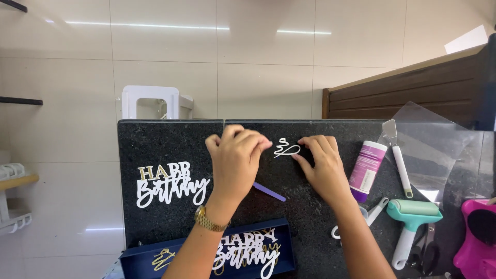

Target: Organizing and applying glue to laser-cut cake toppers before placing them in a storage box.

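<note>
We are pinching a small white cut-out piece (287,148) between both hands on the dark bench (165,139): left hand (236,160) curled over its left end, right hand (323,165) fingertips closing on its right end.

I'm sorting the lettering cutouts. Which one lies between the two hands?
The small white script cutout, a short looping piece at the far edge of the black counter, between the left hand and right hand. The others are full two-line greeting pieces.
</note>
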